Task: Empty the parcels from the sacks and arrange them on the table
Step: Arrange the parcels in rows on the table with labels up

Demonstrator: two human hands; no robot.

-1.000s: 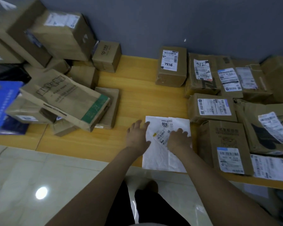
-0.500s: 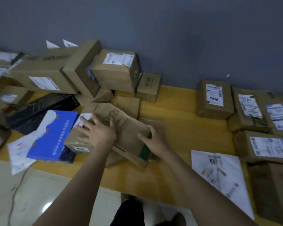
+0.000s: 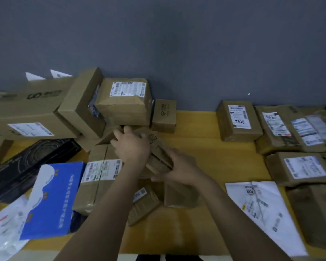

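Head view: the left hand (image 3: 133, 147) curls over the far end of a flat brown parcel (image 3: 159, 149) and the right hand (image 3: 179, 170) grips its near end; the parcel is tilted, just above the table (image 3: 199, 147), its far end tucked against the pile; no sack shows.

Risks, as I judge them: at 11 o'clock from the parcel a labelled box (image 3: 124, 102) sits on leaning cartons, with a tilted carton (image 3: 83, 102) against it; tugging the parcel free could shift that support and bring the box down over the hands; smaller parcels lie loose under the wrists and may be swept along; at 4 o'clock a white mailer (image 3: 262, 213) hangs over the near edge, and at 8 o'clock a blue box (image 3: 51, 200) does too; a knock from an elbow could send either to the floor.

Writing: the box (image 3: 237, 119) at 2 o'clock bears a handwritten number, seemingly 7936; the mailer shows 936, upside down; the blue box carries white characters, too blurred to read; the long carton (image 3: 26, 110) at 10 o'clock has a dark S-like logo; the printed labels are illegible.
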